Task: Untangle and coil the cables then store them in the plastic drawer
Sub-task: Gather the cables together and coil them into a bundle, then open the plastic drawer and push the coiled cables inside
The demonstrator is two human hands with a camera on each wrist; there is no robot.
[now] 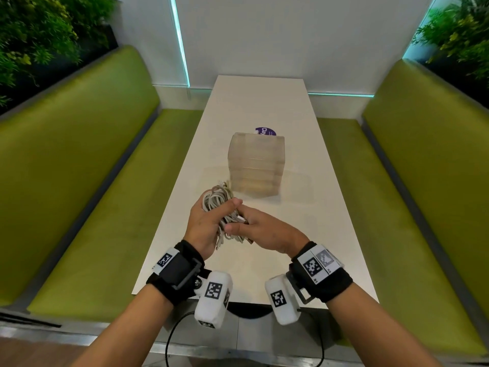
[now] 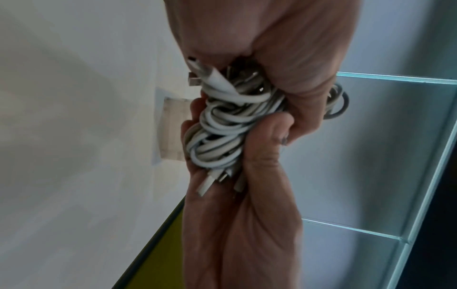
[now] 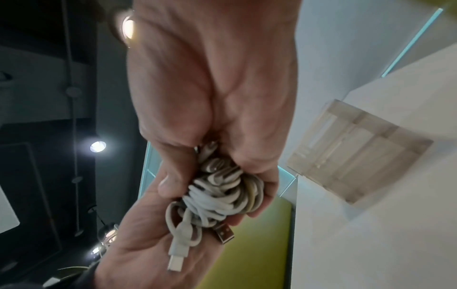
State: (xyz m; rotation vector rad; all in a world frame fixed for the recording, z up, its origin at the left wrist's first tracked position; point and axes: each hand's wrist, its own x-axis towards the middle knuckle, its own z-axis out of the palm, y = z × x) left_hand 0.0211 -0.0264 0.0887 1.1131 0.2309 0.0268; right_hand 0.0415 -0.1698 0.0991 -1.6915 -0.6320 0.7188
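Head view: both hands meet above the near half of the white tabletop (image 1: 264, 107), lifted clear of it. Left hand (image 1: 203, 226) cups a tangled bundle of white cables (image 1: 217, 205), fingers curled round it from the left. Right hand (image 1: 267, 231) comes in from the right, thumb and fingertips pinching into the same bundle. The clear plastic drawer unit (image 1: 256, 165) stands near the middle of the tabletop, just beyond the hands, all drawers pushed in. A purple round sticker (image 1: 266, 131) shows behind it. Green benches (image 1: 79, 165) run along both long edges.

Left wrist view only: the cables (image 2: 222, 125) are thick white loops crossing one another with no order; several plug ends stick out towards the left palm (image 2: 237, 224). The right hand (image 2: 284, 58) presses down over the top of the wad, and one loop pokes out past it.

Right wrist view only: one flat USB plug (image 3: 223, 233) and a white connector (image 3: 176, 262) hang loose from the bundle (image 3: 222, 191) against the left hand (image 3: 148, 244). Right hand (image 3: 217, 97) thumb sits on one side, fingers on the other. The drawer unit (image 3: 356, 156) appears on the tabletop beside the hands.
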